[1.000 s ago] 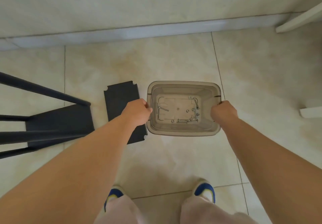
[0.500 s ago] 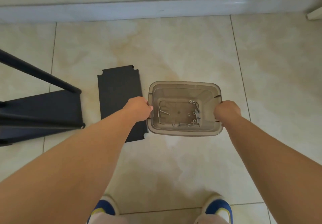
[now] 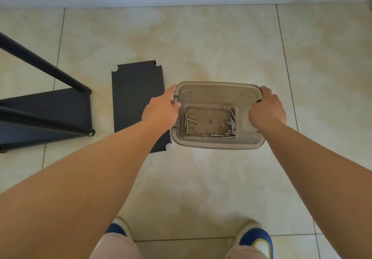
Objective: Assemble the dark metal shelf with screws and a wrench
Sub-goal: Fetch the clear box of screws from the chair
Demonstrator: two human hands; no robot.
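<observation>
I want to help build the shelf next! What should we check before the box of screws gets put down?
1. Left hand grips the clear box by its side: ok.
2. Right hand grips the other side: ok.
3. Screws and nuts lie loose inside the box: ok.
4. Wrench among them: cannot tell.
5. Loose dark panel lies flat on the floor beside the box: ok.
6. Bare tile floor below the box to set it on: ok.
</observation>
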